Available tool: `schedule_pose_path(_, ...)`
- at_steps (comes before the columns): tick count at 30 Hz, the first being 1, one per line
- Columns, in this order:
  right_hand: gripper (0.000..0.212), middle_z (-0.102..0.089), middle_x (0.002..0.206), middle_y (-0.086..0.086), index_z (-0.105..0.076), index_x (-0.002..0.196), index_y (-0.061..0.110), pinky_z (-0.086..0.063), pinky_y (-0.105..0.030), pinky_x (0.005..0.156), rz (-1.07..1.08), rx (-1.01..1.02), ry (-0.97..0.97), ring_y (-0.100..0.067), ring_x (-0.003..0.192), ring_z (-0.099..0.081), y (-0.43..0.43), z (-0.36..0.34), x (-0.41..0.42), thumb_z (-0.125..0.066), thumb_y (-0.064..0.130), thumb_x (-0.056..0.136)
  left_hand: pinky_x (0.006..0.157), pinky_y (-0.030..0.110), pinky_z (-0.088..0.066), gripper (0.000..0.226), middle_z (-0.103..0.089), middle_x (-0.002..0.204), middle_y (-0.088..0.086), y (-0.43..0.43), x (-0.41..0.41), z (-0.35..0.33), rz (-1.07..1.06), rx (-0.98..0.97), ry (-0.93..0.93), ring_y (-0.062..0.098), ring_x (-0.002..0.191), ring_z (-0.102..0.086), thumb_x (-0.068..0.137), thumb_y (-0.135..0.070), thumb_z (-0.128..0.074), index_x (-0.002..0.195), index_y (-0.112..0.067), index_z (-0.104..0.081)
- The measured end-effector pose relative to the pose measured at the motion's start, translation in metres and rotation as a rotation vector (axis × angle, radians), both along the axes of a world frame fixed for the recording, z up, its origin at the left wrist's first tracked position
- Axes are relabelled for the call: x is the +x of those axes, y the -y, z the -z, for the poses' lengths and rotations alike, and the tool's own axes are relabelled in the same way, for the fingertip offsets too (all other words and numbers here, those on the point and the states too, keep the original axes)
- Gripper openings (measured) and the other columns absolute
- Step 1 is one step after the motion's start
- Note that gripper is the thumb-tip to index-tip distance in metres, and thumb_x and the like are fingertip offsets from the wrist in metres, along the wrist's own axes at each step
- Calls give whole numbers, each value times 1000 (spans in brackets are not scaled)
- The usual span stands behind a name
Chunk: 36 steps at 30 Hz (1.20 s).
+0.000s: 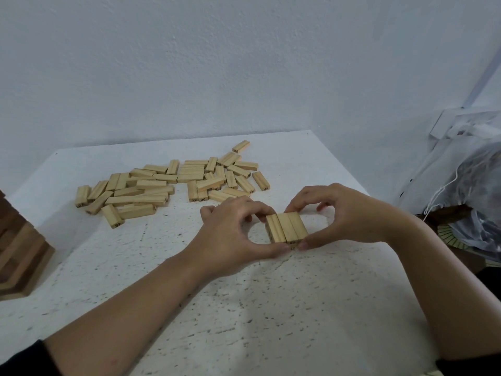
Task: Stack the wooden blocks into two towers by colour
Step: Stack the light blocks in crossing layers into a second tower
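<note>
Both hands hold the row of three light blocks [286,227] near the middle of the counter [244,308]. The left hand [233,234] and the right hand [349,213] each make a curled grip on it, thumbs at the near ends and fingers at the far ends, and the blocks' long sides point away from the person. The pile of loose light blocks [173,183] lies farther back and to the left, so I think the left hand is nearer for the next one.
</note>
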State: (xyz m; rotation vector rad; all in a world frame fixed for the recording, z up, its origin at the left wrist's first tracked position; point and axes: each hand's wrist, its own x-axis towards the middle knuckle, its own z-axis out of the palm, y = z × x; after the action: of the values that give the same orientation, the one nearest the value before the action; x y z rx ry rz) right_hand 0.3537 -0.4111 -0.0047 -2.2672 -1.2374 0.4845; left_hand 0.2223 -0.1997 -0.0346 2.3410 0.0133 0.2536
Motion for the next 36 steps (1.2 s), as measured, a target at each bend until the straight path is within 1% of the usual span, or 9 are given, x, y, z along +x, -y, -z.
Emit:
schedule_pose_path(6, 45, -59, 119, 33, -66, 114, 48, -41, -23, 91, 2, -10, 11, 6, 116, -50, -1, 0, 0, -85, 48, 73, 102, 51, -33, 50, -61, 102, -23, 0, -2, -1, -6, 18, 12, -5, 108, -47, 65, -71, -81, 106, -49, -65)
schedule_pose_path(9, 46, -60, 119, 31, -66, 114, 46, -41, -23, 91, 8, 6, 10, 4, 116, -52, -1, 1, -1, -87, 46, 73, 101, 50, -33, 43, -61, 102, -25, 0, -1, -1, 3, 29, 12, -5, 109, -47, 63, -74, -77, 98, -58, -59)
schedule_pose_path(11, 46, -60, 119, 31, -66, 114, 46, -41, -23, 91, 8, 5, 9, 4, 116, -52, -1, 0, -2, -87, 46, 73, 100, 50, -34, 41, -60, 102, -25, 0, -1, 0, 5, 41, 9, -4, 109, -46, 64, -75, -76, 96, -59, -57)
schedule_pose_path(17, 44, -61, 117, 29, -67, 113, 45, -40, -23, 90, 2, 18, 5, 3, 115, -53, -1, 0, -3, -87, 43, 73, 102, 45, -28, 43, -60, 103, -24, 0, -2, 0, -20, 70, 27, -4, 110, -44, 69, -67, -81, 103, -51, -61)
schedule_pose_path(20, 44, -61, 118, 31, -67, 112, 46, -40, -23, 90, 8, 10, 6, 4, 115, -52, -1, 1, -2, -87, 43, 74, 101, 46, -28, 45, -61, 103, -23, 0, -2, 0, -20, 87, 45, -3, 109, -46, 69, -68, -81, 105, -47, -63)
schedule_pose_path(23, 44, -60, 118, 32, -66, 112, 48, -41, -25, 92, 9, -4, 7, 5, 116, -51, -2, 1, -1, -86, 46, 74, 100, 46, -30, 48, -61, 103, -23, -1, -1, 1, -14, 85, 48, -4, 108, -46, 68, -71, -79, 107, -46, -65)
schedule_pose_path(27, 47, -60, 120, 31, -66, 116, 48, -43, -28, 95, 4, -6, 10, 4, 118, -50, -1, 0, -3, -86, 46, 74, 99, 42, -28, 53, -60, 104, -23, -2, 0, 2, -13, 127, 51, -6, 109, -43, 66, -72, -79, 110, -46, -64)
schedule_pose_path(34, 52, -59, 120, 34, -64, 119, 47, -41, -25, 94, 13, -16, 20, 8, 118, -49, 1, 0, -3, -88, 43, 73, 98, 42, -27, 64, -58, 104, -24, -4, 2, 5, 4, 181, 30, -5, 110, -42, 61, -82, -73, 113, -47, -63)
schedule_pose_path(36, 51, -59, 119, 34, -65, 118, 46, -40, -23, 92, 11, -11, 17, 8, 117, -49, 1, 0, -4, -88, 42, 72, 97, 41, -27, 62, -58, 105, -24, -4, 2, 6, 2, 185, 35, -6, 110, -42, 62, -81, -73, 112, -46, -64)
